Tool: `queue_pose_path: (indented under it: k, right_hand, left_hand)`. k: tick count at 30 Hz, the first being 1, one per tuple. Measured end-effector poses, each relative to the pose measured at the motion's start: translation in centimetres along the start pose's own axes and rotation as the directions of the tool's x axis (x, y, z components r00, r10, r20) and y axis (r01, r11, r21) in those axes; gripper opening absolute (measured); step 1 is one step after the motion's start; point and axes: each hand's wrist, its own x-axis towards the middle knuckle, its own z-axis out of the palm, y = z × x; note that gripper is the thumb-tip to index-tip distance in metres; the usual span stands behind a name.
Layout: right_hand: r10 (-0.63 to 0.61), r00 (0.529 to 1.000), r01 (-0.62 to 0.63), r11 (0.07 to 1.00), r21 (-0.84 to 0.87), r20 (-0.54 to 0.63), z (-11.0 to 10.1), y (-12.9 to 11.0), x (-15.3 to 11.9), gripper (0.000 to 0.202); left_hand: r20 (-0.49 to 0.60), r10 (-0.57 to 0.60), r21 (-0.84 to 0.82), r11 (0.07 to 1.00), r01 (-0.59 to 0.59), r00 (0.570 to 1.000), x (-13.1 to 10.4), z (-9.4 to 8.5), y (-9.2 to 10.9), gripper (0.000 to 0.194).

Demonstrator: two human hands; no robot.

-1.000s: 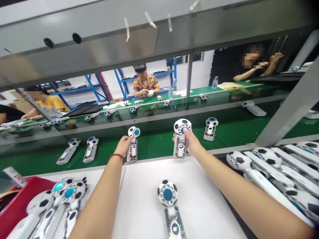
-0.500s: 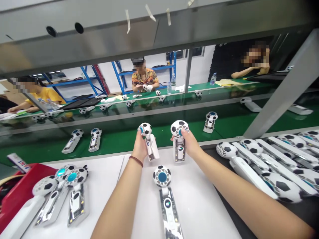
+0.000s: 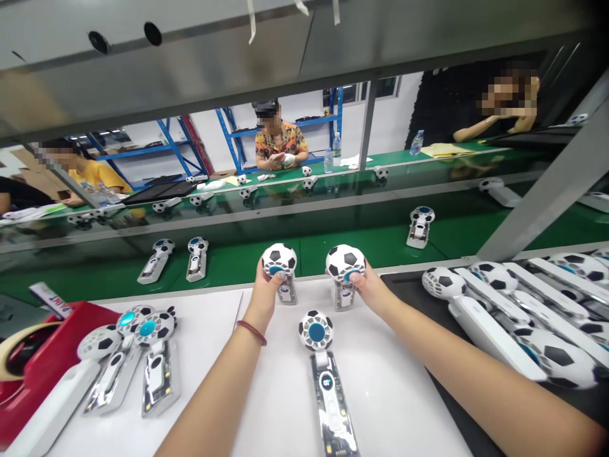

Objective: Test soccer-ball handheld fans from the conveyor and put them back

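Note:
My left hand (image 3: pixel 265 292) grips a handheld fan (image 3: pixel 280 256) with a football-patterned head, its thumb on the blue centre. A matching fan (image 3: pixel 343 259) is in my right hand (image 3: pixel 373 291), the thumb likewise on its blue disc. Both are held side by side over the far edge of the white work surface, heads up, with clear handles hanging below. Closer to me, between my forearms, another fan (image 3: pixel 327 397) lies face up with a lit display on its handle. My fingers behind the two heads are mostly hidden.
Several fans (image 3: pixel 157 374) lie at left beside a red tape dispenser (image 3: pixel 61 355). A black tray (image 3: pixel 404 289) at right holds rows of fans. More fans lie on the green conveyor (image 3: pixel 304 254). A slanted metal post (image 3: pixel 537 190) stands at right. Co-workers (image 3: pixel 280 143) sit across.
The fan in my left hand has turned from a side tilt to upright, its head facing like the other. Both heads are tipped more toward me. The view has shifted slightly.

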Motion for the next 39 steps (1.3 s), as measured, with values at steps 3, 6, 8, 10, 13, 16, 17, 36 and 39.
queue_pose_path:
  k: [3,6,8,10,13,16,17,36,39]
  right_hand:
    - [0.042,0.999,-0.041,0.999,0.008,-0.014,0.1,-0.2,-0.2,0.063]
    - [0.030,0.997,-0.027,0.999,0.032,-0.077,0.2,-0.4,0.0,0.059]
    - [0.015,0.996,-0.012,0.999,0.033,-0.088,0.1,-0.4,0.0,0.057]
    - [0.039,0.997,-0.039,0.999,-0.009,-0.060,0.1,-0.3,0.0,0.055]
    - [0.215,0.974,-0.199,0.963,-0.181,0.073,0.1,0.0,-0.1,0.049]
    - [0.337,0.929,-0.295,0.924,-0.243,0.155,0.4,0.3,-0.3,0.039]
    - [0.346,0.926,-0.319,0.930,-0.181,0.148,0.5,0.3,-0.4,0.037]
    - [0.450,0.880,-0.475,0.828,0.299,0.150,0.9,-1.3,-0.5,0.062]
    - [0.447,0.883,-0.469,0.827,0.311,0.143,0.9,-1.6,-0.5,0.061]
  left_hand:
    - [0.032,-0.026,-0.002,1.000,0.026,0.999,-0.3,0.1,-0.4,0.058]
    - [0.011,-0.038,-0.016,0.999,0.038,0.999,0.0,0.1,-0.7,0.052]
    - [0.002,-0.037,-0.027,0.999,0.037,0.999,0.0,-0.1,-1.0,0.053]
    - [0.010,-0.045,-0.024,0.999,0.046,0.999,-0.3,-0.5,-1.4,0.059]
    - [0.091,-0.146,0.009,0.989,0.146,0.985,-1.4,-1.3,-2.2,0.060]
    - [0.184,-0.250,0.013,0.968,0.252,0.950,-2.3,-1.6,-3.0,0.047]
    - [0.197,-0.264,-0.005,0.963,0.270,0.944,-2.5,-1.6,-3.2,0.045]
    - [0.257,-0.406,-0.214,0.861,0.461,0.877,-3.0,-1.3,-2.0,0.045]
    - [0.269,-0.396,-0.219,0.863,0.456,0.878,-3.0,-1.2,-1.9,0.043]
